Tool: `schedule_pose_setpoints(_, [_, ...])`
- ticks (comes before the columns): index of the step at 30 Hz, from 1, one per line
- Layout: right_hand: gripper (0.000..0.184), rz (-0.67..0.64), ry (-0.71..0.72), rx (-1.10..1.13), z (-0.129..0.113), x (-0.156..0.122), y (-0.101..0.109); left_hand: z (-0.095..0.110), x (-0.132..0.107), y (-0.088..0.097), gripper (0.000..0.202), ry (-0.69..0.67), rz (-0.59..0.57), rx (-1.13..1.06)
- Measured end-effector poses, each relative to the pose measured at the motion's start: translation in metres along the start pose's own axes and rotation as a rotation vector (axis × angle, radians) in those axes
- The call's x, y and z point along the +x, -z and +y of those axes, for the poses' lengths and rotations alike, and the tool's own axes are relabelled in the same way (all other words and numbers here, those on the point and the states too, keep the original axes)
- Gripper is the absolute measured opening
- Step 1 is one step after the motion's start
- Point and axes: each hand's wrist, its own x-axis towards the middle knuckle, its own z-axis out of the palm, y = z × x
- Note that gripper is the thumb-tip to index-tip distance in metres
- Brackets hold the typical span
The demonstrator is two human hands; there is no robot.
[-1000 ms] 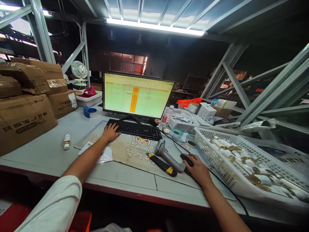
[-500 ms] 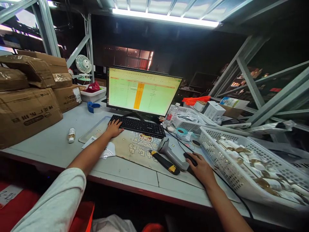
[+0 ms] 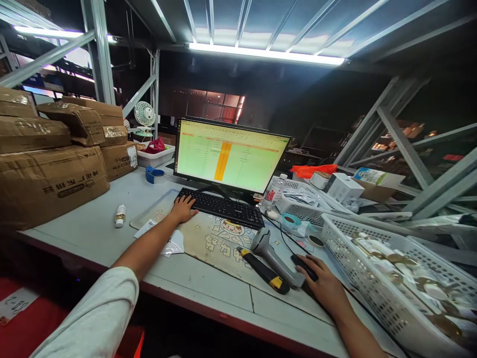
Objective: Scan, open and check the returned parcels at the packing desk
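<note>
My left hand (image 3: 184, 209) lies with its fingers spread on the left end of a black keyboard (image 3: 223, 207). Behind the keyboard stands a monitor (image 3: 231, 156) showing a spreadsheet with an orange column. At the right, my right hand (image 3: 321, 281) is wrapped over a black computer mouse (image 3: 304, 267). Just left of the mouse, a grey barcode scanner (image 3: 278, 261) lies beside a black and yellow utility knife (image 3: 264, 271) on a cartoon desk mat (image 3: 201, 238). Paper labels (image 3: 173, 243) lie partly under my left forearm.
A small bottle (image 3: 120, 216) stands on the left of the desk, near stacked cardboard boxes (image 3: 55, 184). A white basket (image 3: 346, 258) full of bottles borders my right arm. Tape rolls (image 3: 292, 221), a water bottle (image 3: 275, 193) and another basket (image 3: 301, 211) sit behind the mat.
The whole view has shifted, so the desk and its things appear lower and further right. Both hands stay where they were, on the keyboard and the mouse.
</note>
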Motion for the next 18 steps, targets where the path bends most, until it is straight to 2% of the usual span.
schedule_pose_setpoints(18, [0.057, 0.0, -0.014, 0.033, 0.0032, 0.0025, -0.0039, 0.0011, -0.0007, 0.0004, 0.072, 0.001, -0.007, -0.004])
